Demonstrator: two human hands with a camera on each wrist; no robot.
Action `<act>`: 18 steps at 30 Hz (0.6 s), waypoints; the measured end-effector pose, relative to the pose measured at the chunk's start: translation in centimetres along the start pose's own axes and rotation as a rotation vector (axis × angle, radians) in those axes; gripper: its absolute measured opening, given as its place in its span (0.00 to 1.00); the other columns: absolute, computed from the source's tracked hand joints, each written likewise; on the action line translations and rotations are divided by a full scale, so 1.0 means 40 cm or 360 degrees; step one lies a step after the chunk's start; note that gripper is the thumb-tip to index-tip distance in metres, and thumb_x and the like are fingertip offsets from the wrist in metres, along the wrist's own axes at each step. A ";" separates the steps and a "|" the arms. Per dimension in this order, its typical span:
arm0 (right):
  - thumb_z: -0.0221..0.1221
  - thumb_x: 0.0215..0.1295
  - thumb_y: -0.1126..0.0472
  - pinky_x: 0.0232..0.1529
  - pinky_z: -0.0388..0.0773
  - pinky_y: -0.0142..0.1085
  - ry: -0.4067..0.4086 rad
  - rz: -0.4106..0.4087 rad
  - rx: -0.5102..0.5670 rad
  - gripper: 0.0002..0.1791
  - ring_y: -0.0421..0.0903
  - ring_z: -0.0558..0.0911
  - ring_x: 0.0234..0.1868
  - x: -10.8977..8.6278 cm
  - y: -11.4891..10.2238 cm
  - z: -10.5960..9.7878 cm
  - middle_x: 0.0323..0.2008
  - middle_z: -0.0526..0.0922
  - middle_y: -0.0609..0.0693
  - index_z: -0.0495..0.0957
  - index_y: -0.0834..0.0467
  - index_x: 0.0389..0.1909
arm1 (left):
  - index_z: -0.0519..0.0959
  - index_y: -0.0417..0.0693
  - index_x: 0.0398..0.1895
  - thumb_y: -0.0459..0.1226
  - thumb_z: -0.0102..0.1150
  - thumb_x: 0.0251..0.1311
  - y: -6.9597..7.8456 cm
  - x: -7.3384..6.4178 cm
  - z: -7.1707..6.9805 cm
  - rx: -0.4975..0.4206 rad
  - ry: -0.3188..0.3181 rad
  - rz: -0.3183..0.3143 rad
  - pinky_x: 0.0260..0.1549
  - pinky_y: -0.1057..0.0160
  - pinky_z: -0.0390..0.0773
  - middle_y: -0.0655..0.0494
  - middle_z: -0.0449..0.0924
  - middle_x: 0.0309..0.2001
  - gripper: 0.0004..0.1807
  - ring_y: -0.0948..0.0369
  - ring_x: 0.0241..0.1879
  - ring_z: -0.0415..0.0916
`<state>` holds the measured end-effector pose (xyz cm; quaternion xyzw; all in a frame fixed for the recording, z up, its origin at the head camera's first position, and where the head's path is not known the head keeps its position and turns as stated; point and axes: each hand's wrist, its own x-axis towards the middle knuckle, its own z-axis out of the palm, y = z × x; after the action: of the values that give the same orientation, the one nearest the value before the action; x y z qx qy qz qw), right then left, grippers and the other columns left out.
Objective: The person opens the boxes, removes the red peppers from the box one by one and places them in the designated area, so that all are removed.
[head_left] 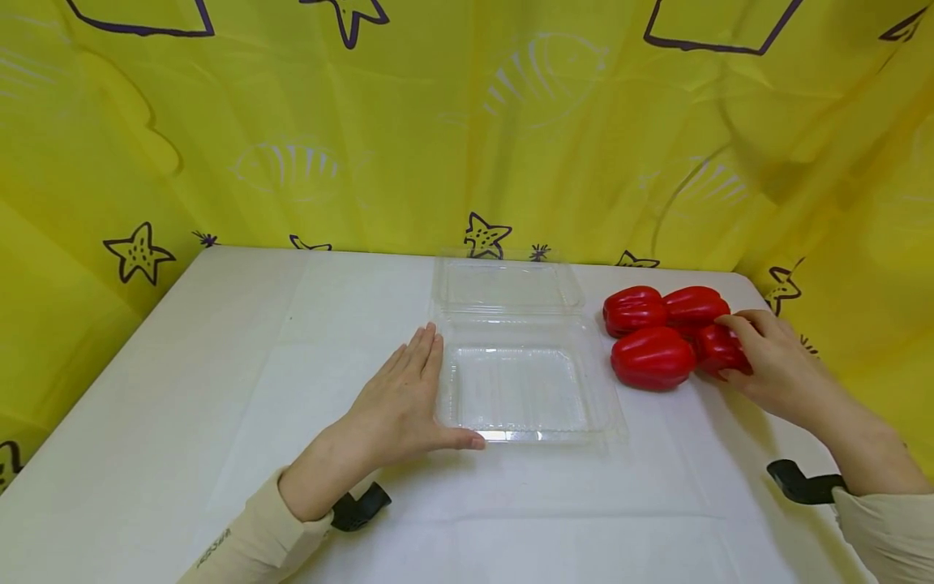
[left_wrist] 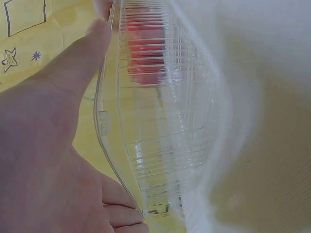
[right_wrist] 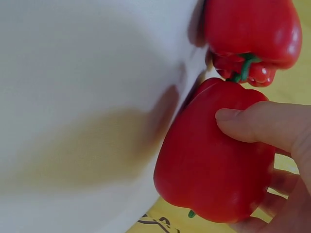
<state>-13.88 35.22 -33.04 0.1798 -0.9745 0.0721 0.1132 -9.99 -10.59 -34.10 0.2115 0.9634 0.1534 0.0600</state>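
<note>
A clear plastic clamshell box (head_left: pixel 536 436) lies unfolded on the table, its lid (head_left: pixel 511 285) laid back toward the curtain. My left hand (head_left: pixel 397 405) rests along the box's left rim with fingers straight, the thumb stretched along the front edge. At the right, my right hand (head_left: pixel 784 369) grips a red bell pepper (right_wrist: pixel 209 155), thumb on its near side and fingers wrapping round the other. Three more red peppers sit close beside it: one at the front (head_left: pixel 652 358), one at the back left (head_left: pixel 633 311) and one at the back right (head_left: pixel 696 305).
A white cloth covers the table (head_left: pixel 292 349). Behind it and along both sides hangs a yellow curtain (head_left: pixel 409 122) with stars and fish on it. Black straps (head_left: pixel 361 507) show at both wrists.
</note>
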 end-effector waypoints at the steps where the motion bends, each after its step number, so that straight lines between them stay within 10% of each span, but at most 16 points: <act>1: 0.74 0.41 0.74 0.42 0.74 0.64 -0.0008 0.0009 -0.0001 0.37 0.69 0.66 0.50 0.000 0.001 0.001 0.51 0.68 0.72 0.69 0.72 0.55 | 0.43 0.33 0.78 0.75 0.62 0.41 0.000 0.000 0.000 -0.0003 -0.0001 0.0000 0.77 0.48 0.47 0.39 0.36 0.80 0.75 0.48 0.80 0.37; 18: 0.73 0.42 0.74 0.48 0.68 0.69 -0.0018 0.0001 0.0058 0.41 0.73 0.62 0.55 -0.005 0.001 0.017 0.56 0.66 0.75 0.67 0.69 0.61 | 0.39 0.35 0.78 0.77 0.59 0.41 -0.008 0.000 -0.007 -0.0029 -0.0035 0.0032 0.78 0.48 0.42 0.42 0.32 0.80 0.75 0.49 0.80 0.33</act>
<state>-13.84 35.21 -33.74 0.1819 -0.9737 0.0887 0.1042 -10.16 -10.97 -33.94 0.2223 0.9591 0.1603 0.0710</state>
